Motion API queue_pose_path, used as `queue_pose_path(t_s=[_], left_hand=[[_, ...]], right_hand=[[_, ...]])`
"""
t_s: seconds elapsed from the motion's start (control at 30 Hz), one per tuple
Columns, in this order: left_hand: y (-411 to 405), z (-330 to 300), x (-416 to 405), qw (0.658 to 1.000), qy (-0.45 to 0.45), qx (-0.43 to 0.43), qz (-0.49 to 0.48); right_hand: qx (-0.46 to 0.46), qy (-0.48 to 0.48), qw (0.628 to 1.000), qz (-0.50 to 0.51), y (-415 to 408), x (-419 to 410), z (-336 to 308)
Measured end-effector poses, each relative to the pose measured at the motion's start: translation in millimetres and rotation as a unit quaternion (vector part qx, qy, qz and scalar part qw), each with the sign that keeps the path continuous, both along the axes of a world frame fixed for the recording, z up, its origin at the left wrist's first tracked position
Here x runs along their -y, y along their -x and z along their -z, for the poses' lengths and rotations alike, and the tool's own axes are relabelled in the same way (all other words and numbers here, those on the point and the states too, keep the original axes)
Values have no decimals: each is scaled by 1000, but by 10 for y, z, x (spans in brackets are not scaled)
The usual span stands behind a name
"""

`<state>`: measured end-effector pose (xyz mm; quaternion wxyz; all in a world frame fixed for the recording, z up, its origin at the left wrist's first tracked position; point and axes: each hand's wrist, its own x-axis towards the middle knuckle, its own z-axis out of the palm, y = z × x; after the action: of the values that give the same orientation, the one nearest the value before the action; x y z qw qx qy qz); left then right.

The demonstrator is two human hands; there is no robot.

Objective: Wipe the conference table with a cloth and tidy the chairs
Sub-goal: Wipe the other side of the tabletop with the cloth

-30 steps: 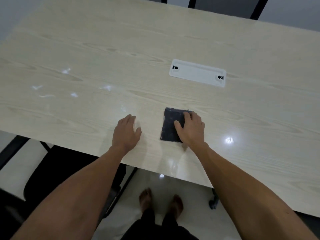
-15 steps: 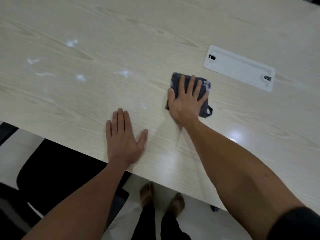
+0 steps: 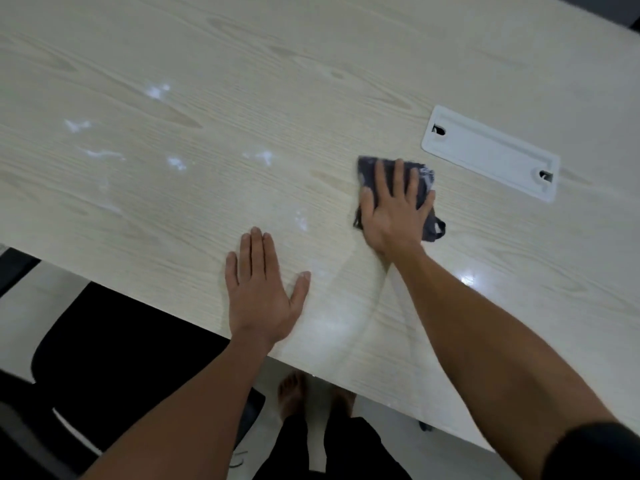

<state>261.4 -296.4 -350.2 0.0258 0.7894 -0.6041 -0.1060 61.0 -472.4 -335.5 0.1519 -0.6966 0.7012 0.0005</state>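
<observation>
Since a second ago the right hand (image 3: 393, 211) has pushed the cloth (image 3: 424, 188) away from the near edge, toward the white cable plate (image 3: 490, 153), and the left hand (image 3: 265, 292) has stayed near that edge. On the pale wood conference table (image 3: 242, 81), a black chair (image 3: 114, 344) sits tucked below at left. Left fingers lie straight and together, thumb splayed, flat on wood. Right fingers are straight and slightly spread, pressing the dark cloth, which shows beyond the fingertips and at both sides.
</observation>
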Motion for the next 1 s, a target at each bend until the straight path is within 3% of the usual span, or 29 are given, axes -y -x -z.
queue_pose_path(t_s=[0.1,0.17,0.33,0.47,0.6,0.7,0.77,0.9,1.0], left_hand=[[0,19,6,1000,9,0,0],[-12,22,6,1000,15,5,0],[-16,15,25,1000,-6,21,1],[-4,-8,12,1000,-22,17,-2],[-3,-5,10,1000,-18,11,-6],[2,-14,20,1000,-9,7,-8],[1,-19,18,1000,-11,12,-8],[-2,-29,22,999,-25,19,-11],[-13,-23,9,999,-29,12,-15]], right_hand=[[2,-2,1000,27,-373,551,-5],[5,4,1000,-21,-766,729,14],[18,37,966,-255,-1392,471,52],[5,45,909,-415,-823,119,66],[-14,27,941,-337,-288,416,-5],[-12,0,973,-230,-642,912,-81],[-2,0,976,-218,-1079,1034,-72],[4,34,939,-342,-1629,667,-3],[13,33,884,-466,-1298,301,-11]])
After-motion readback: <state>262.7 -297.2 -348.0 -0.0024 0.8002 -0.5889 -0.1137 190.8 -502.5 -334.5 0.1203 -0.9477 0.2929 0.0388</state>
